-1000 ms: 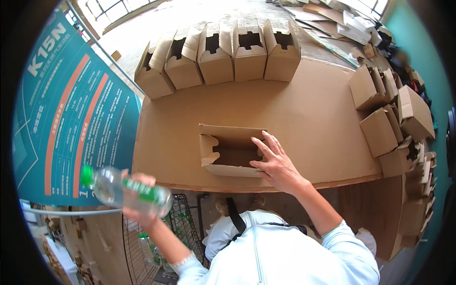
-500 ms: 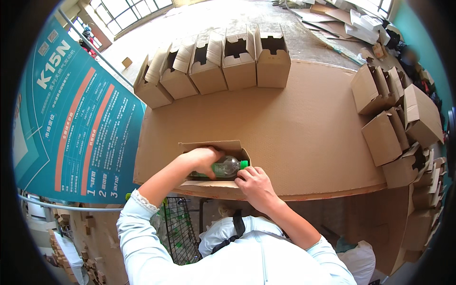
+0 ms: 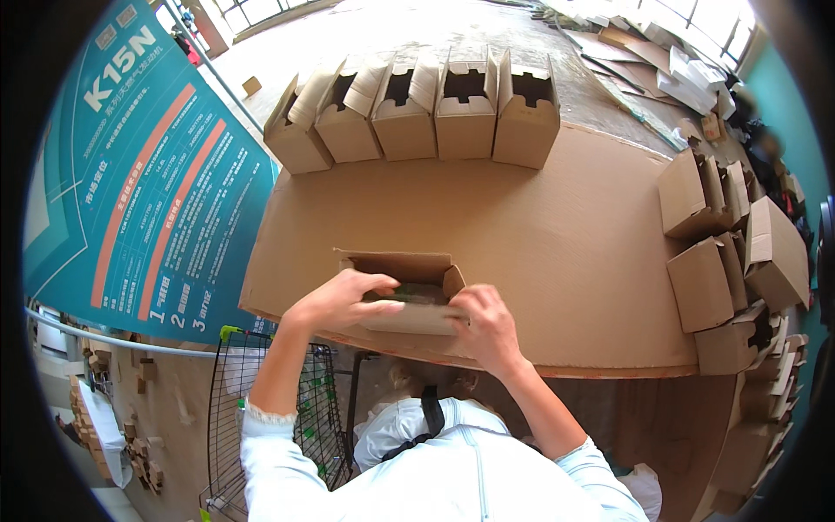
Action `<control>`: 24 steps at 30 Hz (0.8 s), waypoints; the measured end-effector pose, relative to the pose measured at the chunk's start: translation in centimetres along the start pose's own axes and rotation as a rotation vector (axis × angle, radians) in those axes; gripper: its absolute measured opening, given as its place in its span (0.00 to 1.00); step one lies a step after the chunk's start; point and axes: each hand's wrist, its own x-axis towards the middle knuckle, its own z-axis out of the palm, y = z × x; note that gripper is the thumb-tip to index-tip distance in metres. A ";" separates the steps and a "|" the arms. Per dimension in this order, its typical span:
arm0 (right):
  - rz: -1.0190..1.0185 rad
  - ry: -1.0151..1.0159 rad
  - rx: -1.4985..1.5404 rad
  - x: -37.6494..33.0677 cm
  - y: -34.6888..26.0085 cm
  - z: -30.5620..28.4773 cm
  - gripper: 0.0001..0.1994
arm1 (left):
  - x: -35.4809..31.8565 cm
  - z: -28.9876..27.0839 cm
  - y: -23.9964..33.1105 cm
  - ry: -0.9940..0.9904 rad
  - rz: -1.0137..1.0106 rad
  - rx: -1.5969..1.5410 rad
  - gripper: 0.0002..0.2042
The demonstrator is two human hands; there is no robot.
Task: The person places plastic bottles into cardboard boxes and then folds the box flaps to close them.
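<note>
- Here, the box (image 3: 404, 291) sits at the table's (image 3: 557, 252) near edge, just left of the middle, right in front of the person, so both hands reach it without stretching.
- The left hand (image 3: 335, 300) lies over the box's open top from the left, fingers curled down onto the near flap, apparently to press it over what lies inside.
- The right hand (image 3: 487, 326) meets the box at its near right corner, fingers bent around the flap's edge; it seems to steady that side while the left hand pushes.
- Neither hand is fully closed: both grip the box's cardboard loosely, thumbs partly hidden.
- Something dark green, a bottle (image 3: 409, 294) by its look, shows through the gap between flap and far wall, lying on its side inside; most of it is hidden.
- The far flaps stand up, leaving the top open for now.
- A row of boxes (image 3: 417, 109) stands along the table's far edge, side by side and touching, flaps up, likely kept out of the working space.
- More boxes (image 3: 731, 252) are heaped at the right edge, some tilted, well apart from the hands.
- A wire cart (image 3: 270, 418) stands below the near left corner, close by the left arm, handy for reaching.
- A teal banner (image 3: 130, 183) hangs beside the left edge.
</note>
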 end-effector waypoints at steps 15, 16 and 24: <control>0.071 0.115 -0.054 3.4 -0.5 4.1 0.29 | -3.6 6.6 -7.8 1.074 0.054 -0.231 0.40; 0.082 0.152 -0.074 3.6 -0.6 4.4 0.24 | -3.5 6.8 -8.4 1.032 0.073 -0.450 0.38; 0.361 0.187 -0.281 8.5 -1.2 4.7 0.14 | -4.2 7.3 -8.5 1.048 0.274 -0.033 0.10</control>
